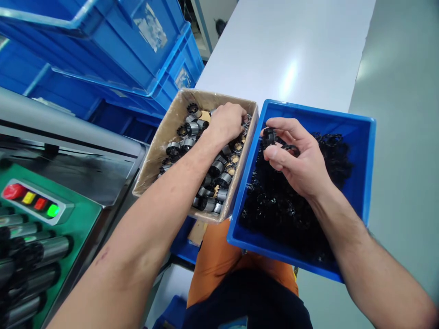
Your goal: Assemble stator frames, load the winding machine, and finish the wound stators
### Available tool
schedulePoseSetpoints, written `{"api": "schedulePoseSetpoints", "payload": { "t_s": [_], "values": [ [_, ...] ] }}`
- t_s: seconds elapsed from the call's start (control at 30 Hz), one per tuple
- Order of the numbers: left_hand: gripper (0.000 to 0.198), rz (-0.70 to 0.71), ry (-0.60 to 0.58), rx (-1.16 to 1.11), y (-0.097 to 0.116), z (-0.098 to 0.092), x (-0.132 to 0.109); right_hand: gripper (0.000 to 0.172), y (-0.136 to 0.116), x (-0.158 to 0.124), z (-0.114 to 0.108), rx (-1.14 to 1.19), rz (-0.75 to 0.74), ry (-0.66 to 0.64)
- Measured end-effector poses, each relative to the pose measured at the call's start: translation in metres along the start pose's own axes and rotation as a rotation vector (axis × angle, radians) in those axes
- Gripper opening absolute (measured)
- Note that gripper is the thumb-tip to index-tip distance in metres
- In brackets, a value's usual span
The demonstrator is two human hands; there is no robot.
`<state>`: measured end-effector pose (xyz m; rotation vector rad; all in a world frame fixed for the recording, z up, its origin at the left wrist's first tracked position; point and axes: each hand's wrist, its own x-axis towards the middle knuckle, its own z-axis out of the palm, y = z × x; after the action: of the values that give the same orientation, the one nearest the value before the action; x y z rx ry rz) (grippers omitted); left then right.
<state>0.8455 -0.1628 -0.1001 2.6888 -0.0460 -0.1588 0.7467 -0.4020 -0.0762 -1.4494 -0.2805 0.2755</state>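
Observation:
My left hand (224, 122) reaches into a cardboard box (156, 151) full of several small metal cylinders with black toothed ends (216, 168). Its fingers are curled down among the parts at the box's far right side; what they grip is hidden. My right hand (298, 157) hovers over a blue plastic bin (360, 132) filled with black plastic rings (274, 205). It pinches a black ring (270, 135) between thumb and fingertips. Both containers rest near my lap, side by side.
Stacked blue crates (113, 50) stand at the upper left. A green machine panel (68, 219) with coloured buttons (32, 201) and metal rods (37, 256) sits at the left. A white table (284, 50) stretches ahead. Grey floor (401, 114) lies to the right.

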Motion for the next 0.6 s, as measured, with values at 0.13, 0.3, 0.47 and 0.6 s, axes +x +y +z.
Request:
{"api": "schedulePoseSetpoints", "payload": {
  "t_s": [0.13, 0.3, 0.47, 0.6],
  "values": [
    [0.022, 0.043, 0.227, -0.491, -0.019, -0.016, -0.032, 0.048, -0.008, -0.007, 0.005, -0.035, -0.044, -0.086],
    [0.039, -0.139, 0.193, -1.244, -0.021, -0.028, -0.105, 0.055, -0.018, -0.012, 0.014, -0.064, -0.042, -0.104],
    [0.06, -0.173, 0.161, -1.36, 0.0, 0.0, -0.169, 0.043, -0.018, -0.018, 0.025, -0.068, -0.16, -0.11],
    [0.061, -0.223, 0.276, -1.524, 0.022, 0.024, -0.196, 0.039, -0.007, -0.023, 0.033, -0.157, -0.297, -0.185]
  ]
}}
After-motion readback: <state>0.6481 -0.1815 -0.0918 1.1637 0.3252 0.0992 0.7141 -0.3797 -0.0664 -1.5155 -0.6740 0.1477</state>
